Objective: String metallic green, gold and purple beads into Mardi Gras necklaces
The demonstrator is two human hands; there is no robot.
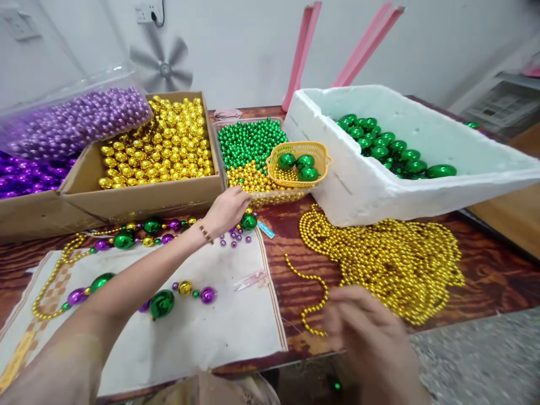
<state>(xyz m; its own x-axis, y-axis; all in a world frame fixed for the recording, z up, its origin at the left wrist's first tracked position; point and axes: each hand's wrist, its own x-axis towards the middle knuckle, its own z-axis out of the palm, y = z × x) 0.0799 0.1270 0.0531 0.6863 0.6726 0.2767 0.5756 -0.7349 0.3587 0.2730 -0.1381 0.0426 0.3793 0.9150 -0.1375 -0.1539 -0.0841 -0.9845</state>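
Note:
My left hand (228, 211), with a beaded bracelet (206, 234) at the wrist, is at the front rim of a clear plastic tub (278, 195) of small green and gold beads. Its fingertips are pressed together; anything between them is hidden. Just below it lie a green ball (248, 221) and loose small purple beads (234, 243). My right hand (371, 337) is blurred, its fingers curled together beside the loose end of a gold bead strand (314, 277). What it holds cannot be made out. A partly strung garland (124, 239) of green, purple and gold balls lies on the cloth (236, 326).
A cardboard box (139, 199) of gold beads and a bag of purple beads (84, 121) stand at left. A yellow basket (297, 147) with green balls rests on the tub. Right are a foam box (350, 197), piled gold strands (396, 264); small scissors (251, 279) lie on the cloth.

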